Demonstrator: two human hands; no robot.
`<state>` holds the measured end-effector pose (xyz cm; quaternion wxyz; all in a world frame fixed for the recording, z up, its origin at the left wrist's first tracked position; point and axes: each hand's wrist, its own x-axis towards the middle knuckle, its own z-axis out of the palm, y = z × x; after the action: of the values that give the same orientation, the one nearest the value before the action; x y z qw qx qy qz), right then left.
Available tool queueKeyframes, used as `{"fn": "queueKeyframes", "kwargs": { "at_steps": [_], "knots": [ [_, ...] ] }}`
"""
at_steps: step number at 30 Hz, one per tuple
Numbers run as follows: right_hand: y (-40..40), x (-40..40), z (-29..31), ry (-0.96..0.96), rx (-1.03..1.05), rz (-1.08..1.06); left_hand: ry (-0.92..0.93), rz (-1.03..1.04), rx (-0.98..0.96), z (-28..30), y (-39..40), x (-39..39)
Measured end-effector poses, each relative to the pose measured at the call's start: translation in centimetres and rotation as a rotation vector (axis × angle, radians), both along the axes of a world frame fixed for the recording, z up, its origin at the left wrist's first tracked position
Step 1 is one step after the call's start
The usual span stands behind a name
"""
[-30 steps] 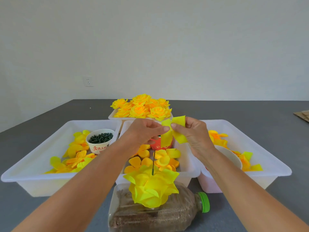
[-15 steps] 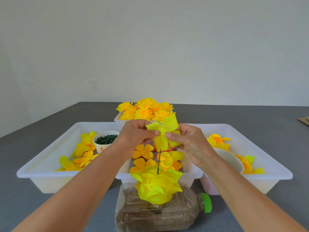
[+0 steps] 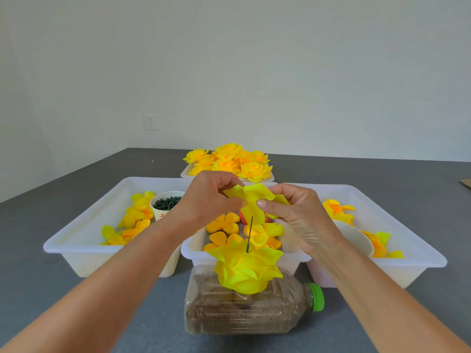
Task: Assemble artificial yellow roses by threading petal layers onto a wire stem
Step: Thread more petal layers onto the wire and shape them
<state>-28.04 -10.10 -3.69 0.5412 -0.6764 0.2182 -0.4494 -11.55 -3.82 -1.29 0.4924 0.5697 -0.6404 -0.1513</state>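
Pinching one thin, crinkly yellow petal layer [image 3: 251, 200] between both hands, left [image 3: 206, 197] and right [image 3: 295, 212], above the wire stem [image 3: 249, 234].

We are holding a yellow petal layer [image 3: 251, 200] spread flat above the dark wire stem [image 3: 249, 234], which is standing upright out of the half-built yellow rose [image 3: 246, 270] that is sitting on the near bottle [image 3: 244, 314].

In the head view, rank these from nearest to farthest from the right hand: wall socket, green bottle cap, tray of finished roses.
From the right hand:
1. Tray of finished roses, just behind.
2. Green bottle cap, below, toward the viewer.
3. Wall socket, far left.
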Motion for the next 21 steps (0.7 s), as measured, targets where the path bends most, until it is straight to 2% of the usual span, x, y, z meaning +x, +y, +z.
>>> {"fn": "queueKeyframes", "kwargs": {
  "at_steps": [5, 12, 21],
  "knots": [
    [0.9, -0.5, -0.2, 0.016, -0.086, -0.018, -0.113, -0.001, -0.057, -0.3, 1.0, -0.4],
    [1.9, -0.6, 0.0, 0.017, -0.014, -0.017, -0.082, 0.033, -0.012, -0.4, 1.3, -0.2],
    [2.9, -0.7, 0.2, 0.030, -0.075, -0.067, -0.068, -0.007, -0.043, -0.5, 2.1, -0.2]
  ]
}}
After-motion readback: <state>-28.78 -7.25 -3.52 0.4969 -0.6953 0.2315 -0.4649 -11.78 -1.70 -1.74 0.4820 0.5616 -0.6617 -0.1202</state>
